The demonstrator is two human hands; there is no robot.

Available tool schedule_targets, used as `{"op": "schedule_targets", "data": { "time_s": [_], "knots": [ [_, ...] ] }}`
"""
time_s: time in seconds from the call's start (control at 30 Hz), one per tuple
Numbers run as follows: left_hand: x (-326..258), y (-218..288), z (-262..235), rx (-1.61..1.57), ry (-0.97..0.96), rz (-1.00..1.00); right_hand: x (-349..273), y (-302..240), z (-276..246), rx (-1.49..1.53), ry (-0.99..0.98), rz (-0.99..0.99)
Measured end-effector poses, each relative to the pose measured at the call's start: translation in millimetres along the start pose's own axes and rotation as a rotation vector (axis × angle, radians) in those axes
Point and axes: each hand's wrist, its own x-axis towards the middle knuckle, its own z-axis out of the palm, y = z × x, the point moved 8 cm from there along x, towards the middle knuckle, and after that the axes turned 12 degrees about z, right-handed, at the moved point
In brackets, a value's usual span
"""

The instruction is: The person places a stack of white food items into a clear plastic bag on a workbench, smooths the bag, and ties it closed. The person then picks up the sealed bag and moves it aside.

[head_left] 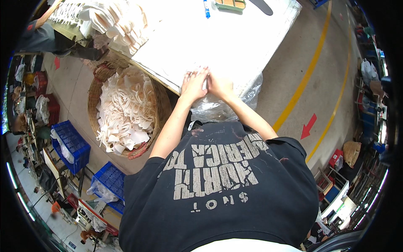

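Note:
At the near edge of the white table, my two hands rest side by side, close together. My left hand lies with its fingers stretched forward on the tabletop. Beside it is my right hand, its fingers washed out by glare against the white surface. Nothing that I can make out is held in either hand. Clear plastic sheeting hangs over the table edge just below my hands and spreads to the right.
Stacked cream cut pieces lie at the table's far left, near another person. A blue marker, green tray and dark flat object lie farther back. Left stands a wicker basket of cream scraps, near blue crates.

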Motion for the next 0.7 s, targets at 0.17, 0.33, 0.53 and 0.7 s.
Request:
{"op": "schedule_targets", "data": {
  "time_s": [0.17,0.33,0.53,0.7],
  "knots": [
    [0.8,-2.5,5.6,0.069,0.020,0.021,-0.3,-2.6,-0.7,-0.045,0.105,-0.038],
    [-0.8,2.5,-0.6,0.000,-0.017,0.010,2.9,11.5,-1.5,-0.021,0.012,0.045],
    [0.6,1.8,2.3,0.032,-0.041,0.004,1.9,2.6,-1.7,-0.072,0.122,-0.094],
    [0.3,1.6,1.8,-0.023,-0.055,-0.017,6.7,12.0,-4.8,-0.063,0.023,0.057]
  ]
}}
